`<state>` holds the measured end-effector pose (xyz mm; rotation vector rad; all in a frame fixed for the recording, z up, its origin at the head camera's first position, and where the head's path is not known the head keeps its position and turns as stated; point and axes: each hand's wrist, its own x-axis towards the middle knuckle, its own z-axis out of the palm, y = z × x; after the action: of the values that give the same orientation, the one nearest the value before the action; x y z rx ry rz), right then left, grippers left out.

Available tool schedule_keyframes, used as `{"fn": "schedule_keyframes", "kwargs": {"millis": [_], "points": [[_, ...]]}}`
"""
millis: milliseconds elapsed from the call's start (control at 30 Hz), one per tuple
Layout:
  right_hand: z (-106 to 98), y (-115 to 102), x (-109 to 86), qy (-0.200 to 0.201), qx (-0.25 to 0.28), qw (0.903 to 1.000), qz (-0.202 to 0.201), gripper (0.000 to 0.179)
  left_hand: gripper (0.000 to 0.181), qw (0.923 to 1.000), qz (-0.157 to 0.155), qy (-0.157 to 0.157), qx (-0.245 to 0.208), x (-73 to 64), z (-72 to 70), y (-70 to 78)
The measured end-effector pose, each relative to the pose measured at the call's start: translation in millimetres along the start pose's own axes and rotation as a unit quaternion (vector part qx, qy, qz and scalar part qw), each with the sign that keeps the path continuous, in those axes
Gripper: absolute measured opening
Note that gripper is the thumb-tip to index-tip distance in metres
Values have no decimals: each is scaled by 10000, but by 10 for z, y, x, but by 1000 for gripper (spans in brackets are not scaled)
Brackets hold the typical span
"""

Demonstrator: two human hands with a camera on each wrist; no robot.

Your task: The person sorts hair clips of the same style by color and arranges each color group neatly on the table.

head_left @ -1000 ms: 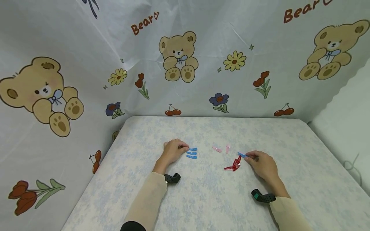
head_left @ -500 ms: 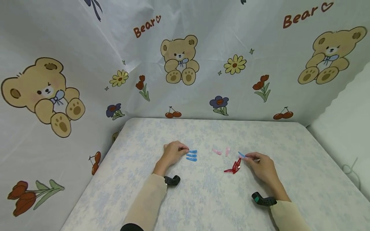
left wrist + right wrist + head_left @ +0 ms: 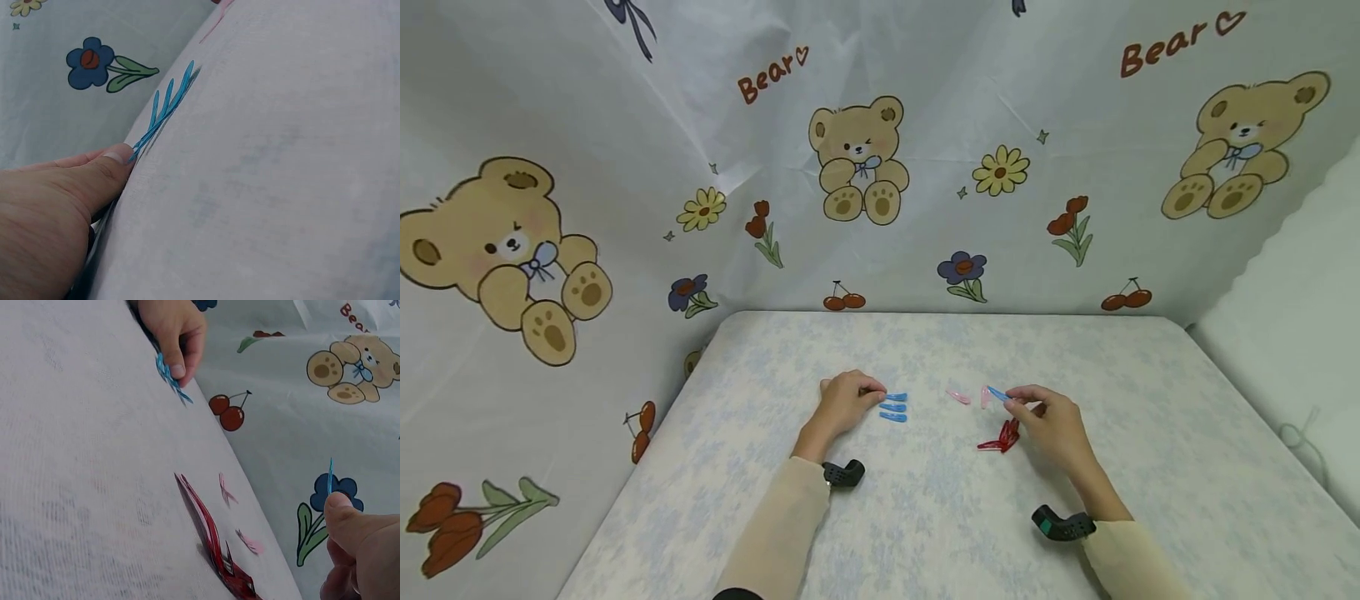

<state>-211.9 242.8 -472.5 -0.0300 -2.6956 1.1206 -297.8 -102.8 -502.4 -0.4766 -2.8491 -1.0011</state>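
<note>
Three blue snap hair clips (image 3: 892, 407) lie in a column on the table. My left hand (image 3: 841, 402) has thumb and fingertips pinched on the left end of the farthest one, also seen in the left wrist view. Between thumb and fingers, my right hand (image 3: 1051, 423) holds another blue hair clip (image 3: 330, 476), its tip pointing up and away in the right wrist view. Just left of that hand are two pink hair clips, one slanted (image 3: 958, 397) and one nearly upright in the head view (image 3: 984, 397). Several red hair clips (image 3: 999, 441) sit heaped nearer the person, below the right hand.
A pale blue-patterned cloth covers the table (image 3: 925, 517). Behind it and on the left hangs a white curtain (image 3: 910, 242) printed with bears and flowers. A thin cord (image 3: 1303, 442) shows at the far right, beyond the table edge.
My right hand has moved left and away from the person with its blue clip, from beside the red heap to the upright pink clip. The left hand stays at the blue column.
</note>
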Motion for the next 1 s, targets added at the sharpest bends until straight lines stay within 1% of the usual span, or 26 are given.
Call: {"fn": "schedule_keyframes", "kwargs": {"millis": [133,267,333,433,500,633,767,1000], "points": [[87,-137,13,-113,327,9994,-70,27,9,10000,-36,21,44,-6,-9,-33],[153,-265,7,-243,600,9978,-170,25,10,10000,10,-15,26,-2,-13,-31],[188,-328,2,-296,642,9972,-223,25,11,10000,33,-14,22,4,-14,-24],[257,-422,-2,-269,535,9976,-359,25,11,10000,49,-10,24,14,-15,-12],[315,-493,-2,-266,560,9972,-414,24,11,10000,33,-10,27,21,-15,-8],[448,-627,5,-339,707,9960,-432,19,10,10000,-7,-4,24,27,-16,-9],[580,-709,27,-361,706,9956,-507,16,10,10000,-8,-1,59,36,-2,-25],[810,-805,27,-684,783,9927,-608,14,10,10000,-18,29,46,38,16,-29]]}}
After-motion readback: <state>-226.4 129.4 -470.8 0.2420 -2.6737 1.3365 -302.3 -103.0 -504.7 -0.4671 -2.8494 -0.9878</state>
